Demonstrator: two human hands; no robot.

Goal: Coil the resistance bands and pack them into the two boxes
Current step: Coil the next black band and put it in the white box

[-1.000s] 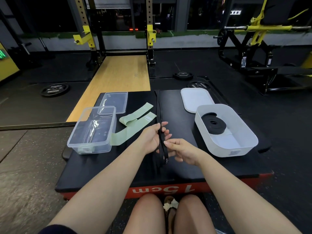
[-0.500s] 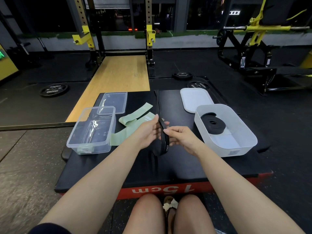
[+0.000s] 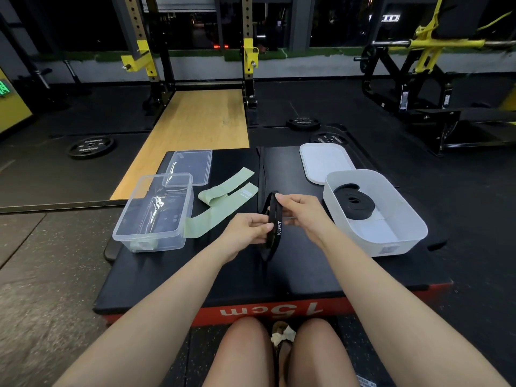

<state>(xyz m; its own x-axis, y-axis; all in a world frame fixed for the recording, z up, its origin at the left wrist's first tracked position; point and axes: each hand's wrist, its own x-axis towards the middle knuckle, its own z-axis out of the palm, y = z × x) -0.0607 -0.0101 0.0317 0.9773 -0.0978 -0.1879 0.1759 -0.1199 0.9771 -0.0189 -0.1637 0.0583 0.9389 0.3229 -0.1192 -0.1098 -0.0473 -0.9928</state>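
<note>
- While both hands meet above the middle of the black worktop (image 3: 173, 277), the head view shows them shaping a black resistance band (image 3: 275, 227) into a loop.
- The left hand (image 3: 245, 233) pinches the near side of the loop, its fingers (image 3: 265, 227) closed on the band just beside the white lettering.
- The right hand (image 3: 303, 210) grips the far top of the loop, fingers (image 3: 282, 197) clamped on the band.
- The rest of this band trails away across the worktop toward its far edge.
- A second black band, already coiled (image 3: 354, 205), lies inside the white box (image 3: 402, 241) to the right, and the white lid (image 3: 325, 163) lies flat just behind that box.
- To the left stands a clear box (image 3: 178, 238), its clear lid (image 3: 190, 166) behind it and partly overlapped by the box's far corner.
- Between the clear box and the hands, pale green bands (image 3: 220, 203) lie flat and uncoiled, one end touching the clear box.
</note>
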